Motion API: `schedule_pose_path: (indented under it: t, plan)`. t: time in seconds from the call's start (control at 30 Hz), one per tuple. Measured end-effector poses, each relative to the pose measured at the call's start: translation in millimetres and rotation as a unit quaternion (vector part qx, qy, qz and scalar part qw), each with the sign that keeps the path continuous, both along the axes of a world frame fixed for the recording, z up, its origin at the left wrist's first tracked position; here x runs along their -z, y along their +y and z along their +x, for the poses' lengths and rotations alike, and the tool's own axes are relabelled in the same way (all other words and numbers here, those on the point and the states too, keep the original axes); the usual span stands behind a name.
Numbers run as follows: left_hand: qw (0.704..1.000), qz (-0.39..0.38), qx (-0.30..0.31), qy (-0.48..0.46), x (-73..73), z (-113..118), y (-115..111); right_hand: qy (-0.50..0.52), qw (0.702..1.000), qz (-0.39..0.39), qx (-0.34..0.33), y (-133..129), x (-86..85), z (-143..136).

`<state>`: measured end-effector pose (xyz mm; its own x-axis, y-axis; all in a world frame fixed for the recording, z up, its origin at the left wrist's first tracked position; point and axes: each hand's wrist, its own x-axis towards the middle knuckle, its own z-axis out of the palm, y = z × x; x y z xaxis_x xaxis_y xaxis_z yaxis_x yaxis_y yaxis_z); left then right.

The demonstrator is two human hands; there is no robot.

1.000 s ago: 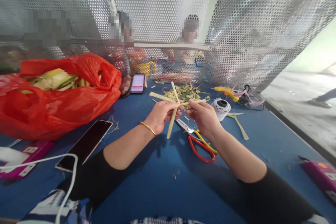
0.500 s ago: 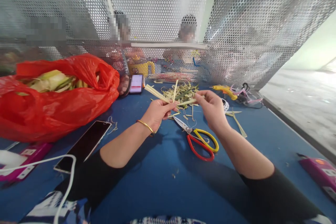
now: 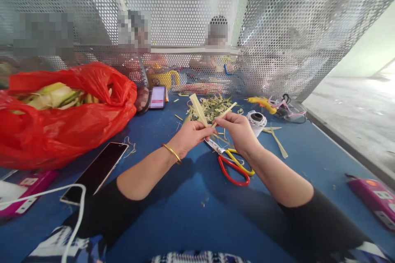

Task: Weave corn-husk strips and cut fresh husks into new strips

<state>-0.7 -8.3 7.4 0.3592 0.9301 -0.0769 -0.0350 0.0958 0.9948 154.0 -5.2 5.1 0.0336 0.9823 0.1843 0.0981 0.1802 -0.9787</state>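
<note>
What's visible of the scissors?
The scissors lie flat on the blue table, silvery metal blades pointing away and to the left, joined at a pivot. One large handle loop is red, the other yellow; both look plastic-coated. The tips reach close to the left hand, and the yellow loop lies near the right wrist. Neither hand grips them. Pale scraps lie around them; how far the blades are open can't be told.

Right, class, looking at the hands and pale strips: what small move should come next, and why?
Perhaps the right hand should fold the narrow strip across the broad strip: the narrow one's end juts free beyond the fingers, while the left hand seems to steady the broad one low down.
</note>
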Motion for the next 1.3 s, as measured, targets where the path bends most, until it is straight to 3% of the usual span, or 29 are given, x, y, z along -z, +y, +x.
schedule_pose_path:
  t: [0.13,0.27,0.3,0.37,0.47,0.53,0.6,0.73,0.87,1.0,1.1,1.17,1.3]
  plan:
    - [1.000,-0.002,0.015,0.023,-2.9,-0.9,-2.0,-0.134,0.987,0.057,0.070,5.8,4.3,7.3]
    - [0.998,0.013,0.015,0.055,-2.2,0.2,-3.9,-0.259,0.907,0.240,0.231,1.1,-8.0,14.4]
    - [0.998,0.019,0.022,0.057,-1.5,0.9,-4.3,-0.285,0.890,0.274,0.227,-1.7,-11.9,14.7]
    - [0.997,0.025,0.043,0.055,-0.4,2.7,-5.3,-0.329,0.892,0.277,0.140,-7.3,-17.3,12.7]
    - [0.996,0.026,0.061,0.064,0.3,5.4,-7.2,-0.314,0.941,0.128,-0.024,-12.5,-17.0,5.8]
    - [0.995,0.028,0.064,0.075,0.6,6.5,-8.3,-0.259,0.963,0.039,-0.061,-13.2,-13.5,1.2]
    - [0.994,0.040,0.063,0.076,0.9,6.9,-8.8,-0.221,0.974,0.036,-0.034,-12.9,-10.2,-2.1]
    - [0.992,0.053,0.075,0.091,2.6,6.0,-8.1,-0.221,0.967,0.114,0.052,-12.7,-5.2,-6.5]
    - [0.994,0.015,0.089,0.067,6.8,6.1,-7.5,-0.231,0.965,0.120,0.043,-9.5,-3.5,-4.5]
    - [0.997,-0.049,0.062,-0.022,8.7,6.2,-5.4,-0.230,0.948,0.192,0.104,-3.4,-15.1,11.5]
    - [0.993,-0.093,0.037,-0.066,4.5,3.2,-1.8,-0.275,0.933,0.178,0.148,-2.8,-28.2,25.3]
    - [0.990,-0.106,0.021,-0.086,0.3,0.0,0.6,-0.331,0.927,0.132,0.120,-4.8,-34.5,30.2]
    - [0.988,-0.109,-0.025,-0.106,-5.7,-3.6,2.9,-0.446,0.893,0.042,-0.043,-9.9,-37.1,27.5]
